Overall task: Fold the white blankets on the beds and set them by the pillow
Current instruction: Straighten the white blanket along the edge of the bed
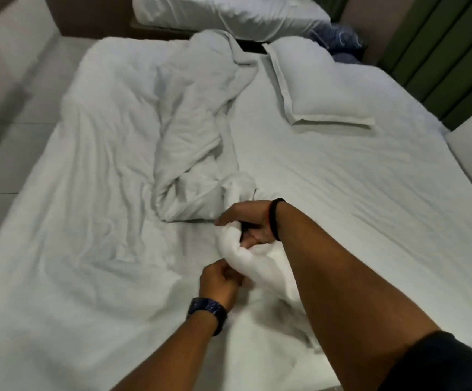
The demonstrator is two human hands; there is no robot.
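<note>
A white blanket [122,153] lies rumpled over the left half of the bed [356,193], with a bunched ridge running from the far edge down the middle. My right hand [246,224] and my left hand [222,280] both grip a raised corner of this blanket near the bed's front. The right hand holds the upper part of the bunch, the left hand pinches the lower part. A white pillow [319,83] lies flat on the bare sheet at the far right of the bed.
A second bed with a white pillow [229,12] stands beyond, past a dark gap. A dark blue patterned cushion [339,40] sits behind the near pillow. A green padded headboard [440,52] lines the right. Pale tiled floor [12,94] runs along the left.
</note>
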